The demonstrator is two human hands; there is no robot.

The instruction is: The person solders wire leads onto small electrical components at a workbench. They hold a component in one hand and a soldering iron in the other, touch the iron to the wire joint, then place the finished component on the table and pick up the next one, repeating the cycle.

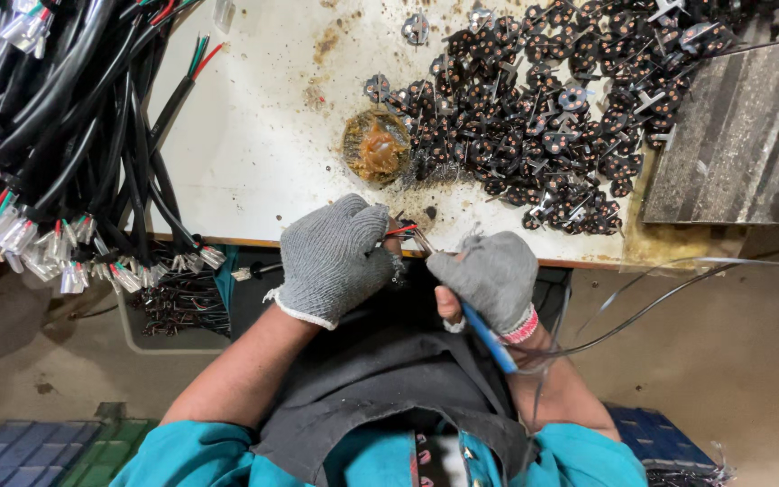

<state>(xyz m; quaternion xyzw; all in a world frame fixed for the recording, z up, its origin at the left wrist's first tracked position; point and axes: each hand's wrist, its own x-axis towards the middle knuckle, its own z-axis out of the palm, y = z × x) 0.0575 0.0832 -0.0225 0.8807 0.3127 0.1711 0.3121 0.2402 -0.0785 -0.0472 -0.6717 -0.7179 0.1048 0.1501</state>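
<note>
Observed at the bench edge. The person's left hand (334, 259), in a grey knit glove, was closed around the end of a thin lead with red wire (400, 231) showing past the fingers; whatever small part sat at the wire's tip was hidden between the hands. The right hand (489, 280), also gloved, was closed in a pen-style grip on a soldering iron (484, 332) with a blue handle, its metal tip meeting the red wire just at the table's (254, 135) near edge. The iron's cord trailed off to the right.

Just beyond the hands sat a round tin of brownish flux (376, 146), with brown spatter on the white surface around it. Behind it lay a large heap of small black round parts with copper pins (552, 108), spread toward the far right.

To the left, a thick bundle of black cables (56, 126) hung over the table, ends fitted with clear-sleeved terminals and red, green and black cores.

Judgement: one joint in hand; the heap and bundle suggest plenty left. Finished pieces could not be told apart from unfinished.
</note>
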